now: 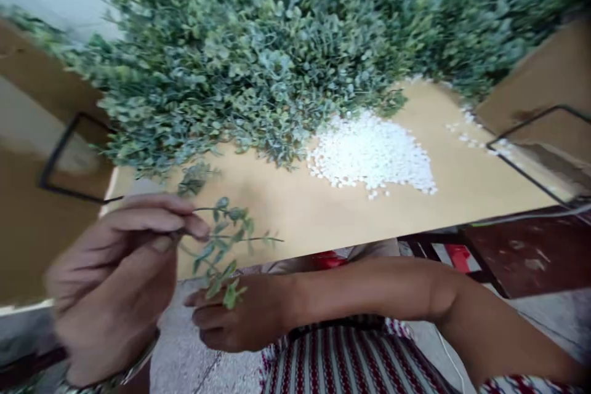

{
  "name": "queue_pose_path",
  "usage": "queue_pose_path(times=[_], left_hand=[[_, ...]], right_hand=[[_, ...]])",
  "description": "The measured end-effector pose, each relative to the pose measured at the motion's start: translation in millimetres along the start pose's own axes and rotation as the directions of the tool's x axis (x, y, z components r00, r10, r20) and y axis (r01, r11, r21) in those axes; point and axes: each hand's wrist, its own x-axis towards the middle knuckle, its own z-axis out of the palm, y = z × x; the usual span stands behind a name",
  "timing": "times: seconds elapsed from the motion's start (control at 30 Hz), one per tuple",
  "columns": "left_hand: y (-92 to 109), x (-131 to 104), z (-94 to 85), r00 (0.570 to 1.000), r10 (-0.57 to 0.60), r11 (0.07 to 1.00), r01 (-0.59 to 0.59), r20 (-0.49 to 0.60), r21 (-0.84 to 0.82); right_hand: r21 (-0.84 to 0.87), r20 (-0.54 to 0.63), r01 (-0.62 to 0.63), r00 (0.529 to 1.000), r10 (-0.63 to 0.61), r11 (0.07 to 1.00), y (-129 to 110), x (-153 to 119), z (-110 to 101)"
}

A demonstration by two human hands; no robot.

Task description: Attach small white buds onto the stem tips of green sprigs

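My left hand [117, 277] pinches a thin artificial green sprig [221, 240] between thumb and fingers, at the near left edge of the tan table [323, 209]. The sprig's leafy stems fan out to the right and downward. My right hand [240, 317] reaches in from the right below the table edge, fingers curled, with the sprig's lower leaves lying against it. Whether that hand grips anything is unclear. The picture is blurred by motion.
A large heap of green artificial foliage [258, 55] covers the back of the table. A pile of small white pieces [369, 151] lies right of centre. Cardboard boxes with black frames stand at left [28, 154] and right [549, 86].
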Motion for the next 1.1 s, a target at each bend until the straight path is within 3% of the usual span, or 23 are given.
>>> queue_pose_path(times=[0.07, 0.13, 0.2, 0.23, 0.27, 0.3, 0.37, 0.4, 0.43, 0.47, 0.53, 0.6, 0.73, 0.83, 0.87, 0.93, 0.97, 1.03, 1.1], left_hand=[[-23.6, 8.5, 19.9, 0.983, -0.063, 0.994, 0.077, 0.171, -0.079], [-46.5, 13.2, 39.6, 0.961, -0.153, 0.976, 0.183, 0.231, -0.115], [-64.5, 14.3, 53.8, 0.933, -0.259, 0.959, 0.278, 0.249, -0.045], [-70.8, 13.9, 57.5, 0.916, -0.306, 0.950, 0.309, 0.257, 0.030], [-75.0, 13.2, 58.8, 0.912, -0.322, 0.946, 0.301, 0.255, 0.118], [-77.1, 12.3, 58.0, 0.913, -0.315, 0.939, 0.261, 0.258, 0.222], [-75.8, 10.5, 52.3, 0.932, -0.227, 0.896, 0.087, 0.282, 0.436], [-73.1, 9.7, 49.0, 0.941, -0.155, 0.843, -0.033, 0.302, 0.536], [-69.7, 9.1, 46.4, 0.943, -0.070, 0.765, -0.158, 0.325, 0.625], [-66.0, 8.7, 45.1, 0.936, 0.021, 0.672, -0.273, 0.351, 0.688], [-59.5, 8.6, 47.8, 0.887, 0.180, 0.526, -0.452, 0.425, 0.720], [-55.6, 9.7, 57.7, 0.804, 0.213, 0.501, -0.578, 0.555, 0.644], [-58.3, 16.2, 84.8, 0.602, 0.014, 0.525, -0.684, 0.799, 0.506], [-67.7, 22.2, 94.9, 0.503, -0.158, 0.449, -0.729, 0.850, 0.516], [-70.9, 23.7, 95.3, 0.494, -0.179, 0.436, -0.735, 0.851, 0.519], [-76.0, 25.5, 93.4, 0.522, -0.133, 0.450, -0.726, 0.843, 0.520], [-77.3, 25.7, 92.0, 0.552, -0.084, 0.476, -0.709, 0.830, 0.520], [-76.2, 24.4, 90.6, 0.616, 0.039, 0.556, -0.668, 0.787, 0.495], [-69.7, 20.1, 93.3, 0.679, 0.107, 0.657, -0.596, 0.726, 0.461]], right_hand=[[-0.002, -0.046, -0.052, 0.998, 0.052, 0.999, -3.8, -33.8, -6.8], [-0.038, -0.140, -0.166, 0.977, 0.159, 0.985, -13.1, -75.2, -18.2], [-0.092, -0.329, -0.341, 0.897, 0.295, 0.935, -25.9, -119.4, -35.7], [-0.102, -0.424, -0.457, 0.823, 0.377, 0.884, -32.1, -140.6, -46.4], [-0.093, -0.536, -0.594, 0.706, 0.463, 0.799, -37.1, -160.4, -57.8], [-0.046, -0.531, -0.733, 0.593, 0.605, 0.678, -40.3, -178.2, -69.0], [0.018, -0.554, -0.915, 0.326, 0.766, 0.402, -41.0, -205.9, -87.0], [0.058, -0.554, -0.952, 0.220, 0.803, 0.301, -39.1, -215.3, -92.5], [0.085, -0.524, -0.967, 0.162, 0.836, 0.241, -36.3, -221.8, -95.4], [0.097, -0.490, -0.972, 0.139, 0.860, 0.213, -33.3, -225.9, -95.9], [0.086, -0.426, -0.972, 0.163, 0.890, 0.219, -28.5, -228.6, -92.2], [0.052, -0.400, -0.970, 0.197, 0.895, 0.236, -26.1, -228.3, -86.9], [-0.001, -0.401, -0.972, 0.217, 0.890, 0.236, -24.7, -228.7, -85.3], [-0.028, -0.384, -0.972, 0.226, 0.895, 0.233, -23.5, -230.3, -89.8], [-0.022, -0.380, -0.973, 0.221, 0.898, 0.230, -23.4, -230.8, -91.2], [0.067, -0.397, -0.971, 0.185, 0.899, 0.230, -24.7, -231.5, -92.8], [0.166, -0.417, -0.960, 0.141, 0.898, 0.228, -25.9, -231.3, -92.9], [0.447, -0.438, -0.867, 0.002, 0.899, 0.219, -29.0, -229.1, -91.8], [0.720, -0.375, -0.659, -0.108, 0.921, 0.216, -31.4, -223.6, -89.4]])
